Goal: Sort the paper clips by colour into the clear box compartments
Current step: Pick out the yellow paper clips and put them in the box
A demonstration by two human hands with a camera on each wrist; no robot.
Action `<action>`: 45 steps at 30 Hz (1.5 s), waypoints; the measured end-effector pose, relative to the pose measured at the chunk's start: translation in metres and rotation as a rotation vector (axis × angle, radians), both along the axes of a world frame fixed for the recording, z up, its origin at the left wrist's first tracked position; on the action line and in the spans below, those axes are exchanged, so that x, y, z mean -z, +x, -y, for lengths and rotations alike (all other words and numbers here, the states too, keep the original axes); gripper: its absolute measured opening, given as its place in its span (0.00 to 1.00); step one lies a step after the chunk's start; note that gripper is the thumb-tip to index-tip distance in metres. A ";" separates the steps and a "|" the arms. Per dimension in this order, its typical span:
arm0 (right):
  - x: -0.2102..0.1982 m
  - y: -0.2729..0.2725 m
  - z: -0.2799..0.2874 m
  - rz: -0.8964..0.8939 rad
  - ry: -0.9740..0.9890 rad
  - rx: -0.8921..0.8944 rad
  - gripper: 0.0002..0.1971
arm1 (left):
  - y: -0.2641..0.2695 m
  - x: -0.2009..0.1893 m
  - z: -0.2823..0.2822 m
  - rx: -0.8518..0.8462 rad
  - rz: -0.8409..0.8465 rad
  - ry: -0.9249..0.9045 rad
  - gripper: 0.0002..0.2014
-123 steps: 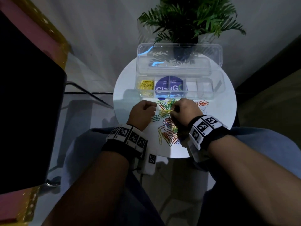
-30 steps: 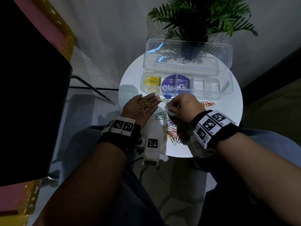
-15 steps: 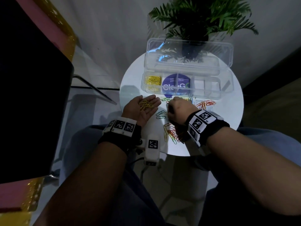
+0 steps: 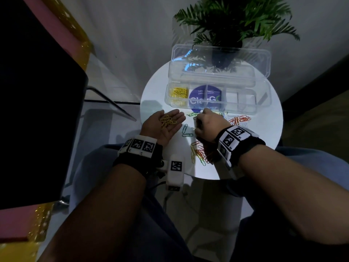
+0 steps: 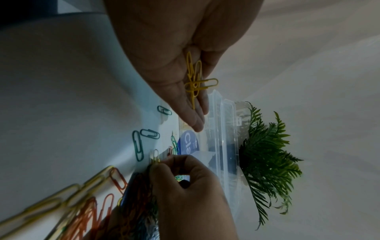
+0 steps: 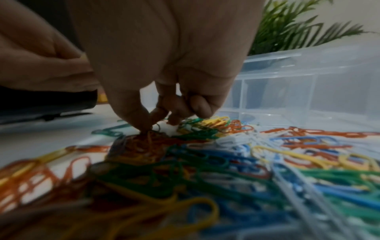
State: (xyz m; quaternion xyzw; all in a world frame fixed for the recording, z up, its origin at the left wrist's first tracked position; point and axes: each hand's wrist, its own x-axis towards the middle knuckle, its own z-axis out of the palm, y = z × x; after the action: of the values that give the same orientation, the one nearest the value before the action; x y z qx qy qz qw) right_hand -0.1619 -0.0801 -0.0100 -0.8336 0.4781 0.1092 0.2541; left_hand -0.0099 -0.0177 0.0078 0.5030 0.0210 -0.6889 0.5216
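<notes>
Dim room, pale wall. Round white table (image 4: pixel 264 148); potted fern (image 4: pixel 236 21) at its far edge, dark chair (image 4: pixel 37 91) off to the left. Clear box (image 4: pixel 219 99) sits mid-table, lid raised, yellow clips (image 4: pixel 178 92) in its leftmost compartment. Loose paper clips (image 4: pixel 200 153), mixed colours, lie scattered between box and near edge. Left hand (image 4: pixel 166 125) flat, palm up, cradling several yellow clips (image 5: pixel 193 81). Right hand (image 4: pixel 207 125) curled, fingertips (image 6: pixel 144 120) pinching into the pile; which clip it holds, cannot tell.
</notes>
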 end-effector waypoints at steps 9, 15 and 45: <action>-0.017 -0.015 -0.023 0.189 0.061 -0.289 0.03 | 0.001 0.000 0.002 -0.029 -0.019 0.014 0.22; -0.011 -0.013 -0.041 0.028 0.035 -0.379 0.16 | 0.000 0.006 0.001 -0.036 -0.003 0.030 0.21; -0.003 0.003 -0.022 0.006 0.004 -0.194 0.12 | 0.004 0.008 0.003 -0.043 -0.010 0.014 0.22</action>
State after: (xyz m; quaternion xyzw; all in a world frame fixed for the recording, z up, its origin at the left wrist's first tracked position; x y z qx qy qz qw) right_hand -0.1591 -0.0579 -0.0069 -0.8758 0.3940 0.1318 0.2457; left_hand -0.0055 -0.0206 -0.0002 0.5024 0.0391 -0.6799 0.5327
